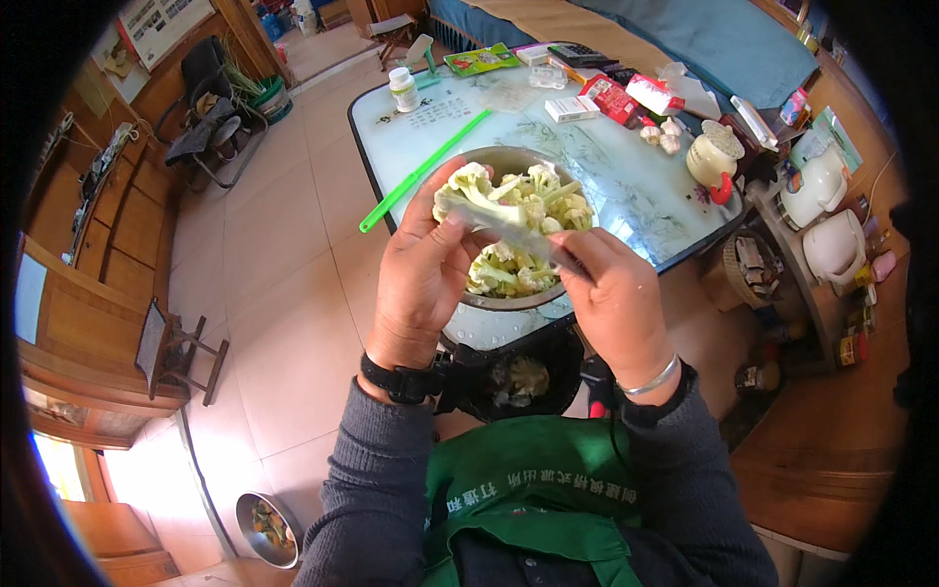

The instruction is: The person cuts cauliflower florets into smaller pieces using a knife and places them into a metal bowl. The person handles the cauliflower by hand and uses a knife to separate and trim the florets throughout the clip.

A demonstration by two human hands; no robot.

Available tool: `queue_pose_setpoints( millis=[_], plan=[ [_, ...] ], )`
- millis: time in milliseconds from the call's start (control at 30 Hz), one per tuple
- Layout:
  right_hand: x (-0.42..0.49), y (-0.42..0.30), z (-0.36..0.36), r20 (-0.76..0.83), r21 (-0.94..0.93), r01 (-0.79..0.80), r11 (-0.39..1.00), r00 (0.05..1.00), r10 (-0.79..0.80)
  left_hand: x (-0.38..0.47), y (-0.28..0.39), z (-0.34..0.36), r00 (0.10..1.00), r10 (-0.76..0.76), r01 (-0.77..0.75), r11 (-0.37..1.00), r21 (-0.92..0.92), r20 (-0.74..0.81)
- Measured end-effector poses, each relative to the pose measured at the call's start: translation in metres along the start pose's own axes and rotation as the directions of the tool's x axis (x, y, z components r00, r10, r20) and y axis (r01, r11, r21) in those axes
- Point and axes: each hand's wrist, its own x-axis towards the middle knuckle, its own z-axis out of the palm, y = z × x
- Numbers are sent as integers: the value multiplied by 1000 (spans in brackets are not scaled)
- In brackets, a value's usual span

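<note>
My left hand [419,282] grips a cauliflower floret [473,187] by its pale stem. In my right hand [612,290] is a knife [524,238], its blurred blade lying across or against the floret's stem, near my left thumb. Both hands are held above a round metal bowl [513,299] at the near edge of the table. Cut cauliflower pieces [561,205] fill much of that bowl. Below the table edge, close to my lap, a black bag or bin [565,385] holds a piece of cauliflower [528,378]; its lower part is hidden.
On the glass-topped table [638,220] lie a green plastic stick [425,172], a white bottle [403,89], garlic bulbs [664,136], boxes and a cream jug [713,158]. A folding stool [176,352] and a metal bowl of scraps [269,530] are at left. An electric kettle [814,187] is at right.
</note>
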Motion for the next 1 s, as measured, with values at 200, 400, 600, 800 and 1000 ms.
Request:
queue_pose_setpoints(
  millis=[200, 400, 600, 800, 1000],
  plan=[
    [-5, 2, 3, 36, -142, 173, 975, 985, -169, -5, 1, -1, 994, -96, 102, 985, -141, 49],
    [-4, 3, 9, -26, -128, 182, 975, 982, -186, -6, 2, -4, 997, -69, 75, 988, -133, 47],
    [-5, 4, 13, 48, -63, 172, 983, 984, -169, -7, 2, -8, 994, -88, 95, 990, -107, 68],
    [-7, 3, 15, 95, -10, 81, 997, 992, -80, -7, 2, -7, 995, -53, 58, 997, -57, 88],
    [-5, 5, 24, 65, -13, 117, 993, 991, -116, -6, -2, -2, 997, 7, -18, 990, 142, 81]
  ],
)
